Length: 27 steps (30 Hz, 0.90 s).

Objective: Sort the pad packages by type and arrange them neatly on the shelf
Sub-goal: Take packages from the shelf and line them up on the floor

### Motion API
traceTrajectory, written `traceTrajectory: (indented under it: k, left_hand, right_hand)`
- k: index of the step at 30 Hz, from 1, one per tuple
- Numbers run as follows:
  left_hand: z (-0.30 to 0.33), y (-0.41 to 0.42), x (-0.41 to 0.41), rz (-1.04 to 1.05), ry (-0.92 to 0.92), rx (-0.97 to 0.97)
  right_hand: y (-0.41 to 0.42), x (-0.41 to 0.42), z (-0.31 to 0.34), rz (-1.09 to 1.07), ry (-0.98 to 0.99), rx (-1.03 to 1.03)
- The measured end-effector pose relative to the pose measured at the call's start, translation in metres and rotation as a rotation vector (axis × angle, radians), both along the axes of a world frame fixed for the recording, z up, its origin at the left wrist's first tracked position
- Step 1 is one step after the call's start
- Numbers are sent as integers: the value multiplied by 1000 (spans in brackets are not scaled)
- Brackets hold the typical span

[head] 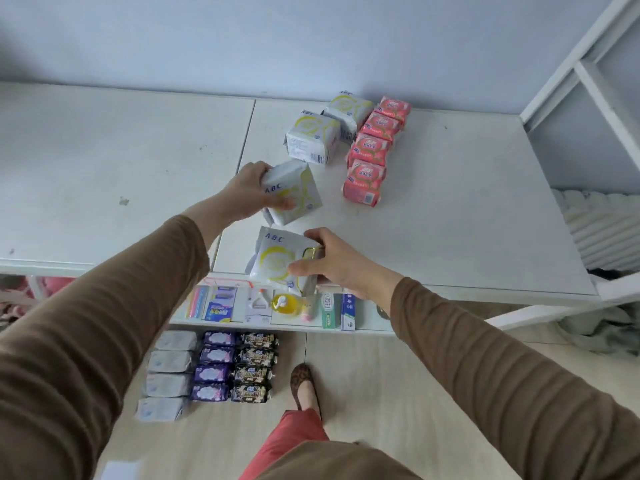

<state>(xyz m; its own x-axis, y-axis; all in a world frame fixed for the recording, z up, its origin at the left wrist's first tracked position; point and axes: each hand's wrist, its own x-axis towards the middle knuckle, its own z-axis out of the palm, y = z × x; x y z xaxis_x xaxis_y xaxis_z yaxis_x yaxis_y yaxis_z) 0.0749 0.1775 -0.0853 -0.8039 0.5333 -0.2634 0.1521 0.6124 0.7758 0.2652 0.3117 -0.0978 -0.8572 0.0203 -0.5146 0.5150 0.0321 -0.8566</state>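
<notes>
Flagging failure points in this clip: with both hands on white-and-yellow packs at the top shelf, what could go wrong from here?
1. The pack that the right hand holds sits at the shelf's front edge; it might slip off onto the items below.
2. The left hand holds its pack tilted; it may be set down crooked against the two white-and-yellow packs behind.
3. Pushing packs back could nudge the pink row out of line.
</notes>
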Motion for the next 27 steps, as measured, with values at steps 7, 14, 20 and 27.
traceTrajectory:
  k: [7,14,20,27]
  left_hand:
    - [15,-88,120,43,-100,190]
    - [-26,-154,215,81,-253,136]
    - [-90,-203,241,69,-255,-61]
    - [-199,-263,240,2,-273,-200]
  right_hand:
    - [9,119,-15,9,65,-38]
    - [-8,207,-68,-90,11,-76]
    - [-51,247,-111,-221,-78,78]
    - [-131,272,-183,-350,-176,191]
